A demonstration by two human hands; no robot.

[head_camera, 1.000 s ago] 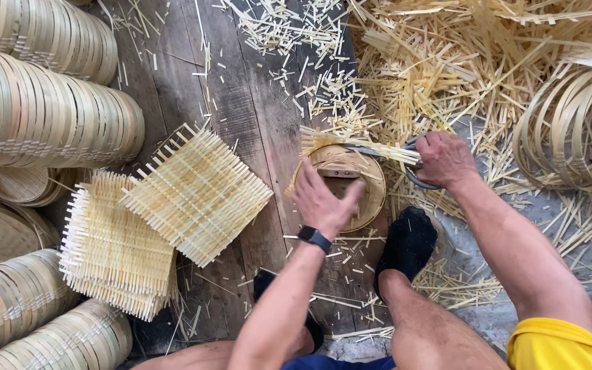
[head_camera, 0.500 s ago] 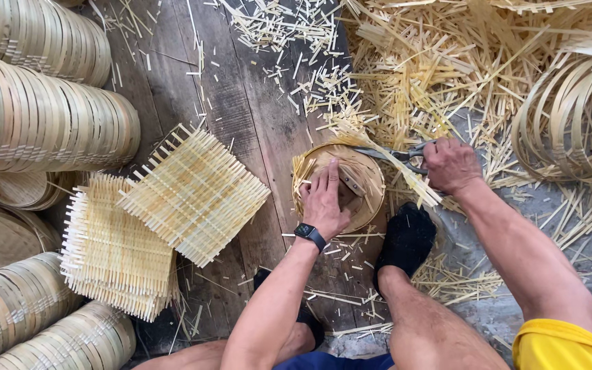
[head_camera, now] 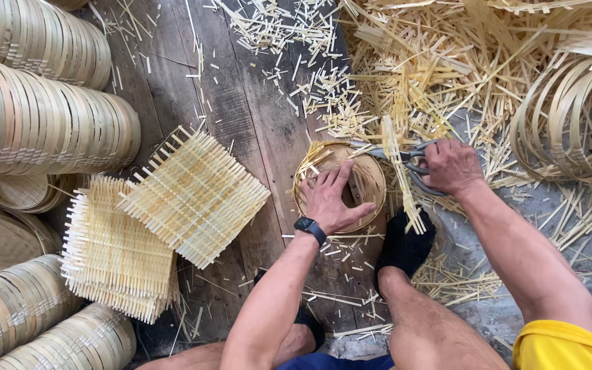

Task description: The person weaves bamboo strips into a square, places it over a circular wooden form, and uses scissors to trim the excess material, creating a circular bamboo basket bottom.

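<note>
Floor (head_camera: 241, 103) of dark, weathered wooden planks, running roughly top to bottom. Directly on it: a stack of square woven bamboo mats (head_camera: 114, 257) at lower left, with one mat (head_camera: 196, 195) lying tilted across its upper corner; rows of round bamboo hoops (head_camera: 42, 116) along the left edge (packed on edge, side by side); a round bamboo frame (head_camera: 340, 181) near centre; loose bamboo offcuts (head_camera: 440, 62) heaped at upper right, thinning to scattered splinters over the planks.
</note>
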